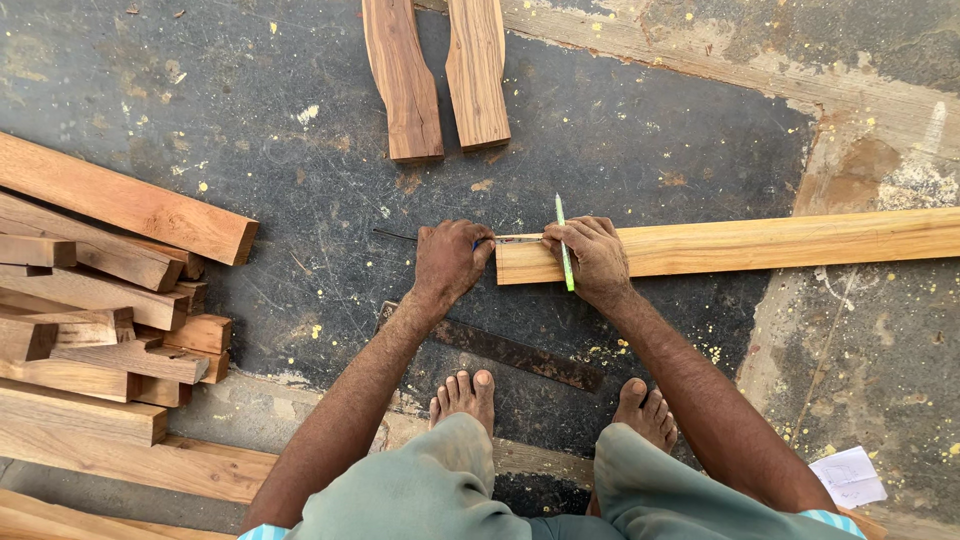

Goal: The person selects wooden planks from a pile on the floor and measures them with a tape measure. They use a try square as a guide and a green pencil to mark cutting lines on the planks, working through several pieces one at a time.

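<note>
You are marking the near end of the plank point(740, 245) lying on the floor point(300, 130), left hand point(450, 262) pinching a thin ruler point(515, 238) along it, right hand point(592, 258) gripping a green pencil point(564, 240), which likely needs steady pressure next.

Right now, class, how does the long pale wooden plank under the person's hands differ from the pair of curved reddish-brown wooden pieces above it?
The long pale wooden plank is straight and light yellow; the curved reddish-brown wooden pieces are darker, shorter and bowed. The plank lies crosswise, touched by both hands; the pair lies lengthwise, untouched. Both rest on the dark floor.
</note>
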A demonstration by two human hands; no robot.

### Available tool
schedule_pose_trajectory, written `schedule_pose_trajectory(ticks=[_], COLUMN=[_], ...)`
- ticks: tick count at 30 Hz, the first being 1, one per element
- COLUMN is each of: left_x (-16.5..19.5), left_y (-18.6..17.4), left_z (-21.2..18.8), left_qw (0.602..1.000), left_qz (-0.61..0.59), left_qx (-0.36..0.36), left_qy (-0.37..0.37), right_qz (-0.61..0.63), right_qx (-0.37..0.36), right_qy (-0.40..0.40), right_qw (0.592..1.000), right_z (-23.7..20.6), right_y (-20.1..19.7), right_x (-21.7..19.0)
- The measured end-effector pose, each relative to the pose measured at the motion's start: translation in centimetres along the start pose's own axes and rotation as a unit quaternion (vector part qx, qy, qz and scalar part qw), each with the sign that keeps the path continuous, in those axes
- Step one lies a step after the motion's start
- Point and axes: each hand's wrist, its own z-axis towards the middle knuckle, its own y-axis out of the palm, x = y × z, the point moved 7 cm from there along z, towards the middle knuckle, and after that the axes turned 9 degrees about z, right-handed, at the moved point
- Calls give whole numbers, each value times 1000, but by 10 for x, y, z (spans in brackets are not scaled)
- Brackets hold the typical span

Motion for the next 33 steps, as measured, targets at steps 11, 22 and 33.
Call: schedule_pose_trajectory(ticks=[11, 22, 33], left_x=[-1, -2, -1], left_y=[4, 7, 6], left_z=[-1, 1, 5], left_qw=[1000, 1000, 1000], left_qz=[6, 7, 6], left_qx=[-14, -17, -18], left_qy=[-7, -8, -10], right_qz=[-15, -18, -8], right_qx=[-12, -9, -3], right_qy=[16, 4, 4], right_qw=[1000, 1000, 1000], right_z=[2, 2, 3], right_y=[2, 2, -1], right_x=[-1, -4, -5])
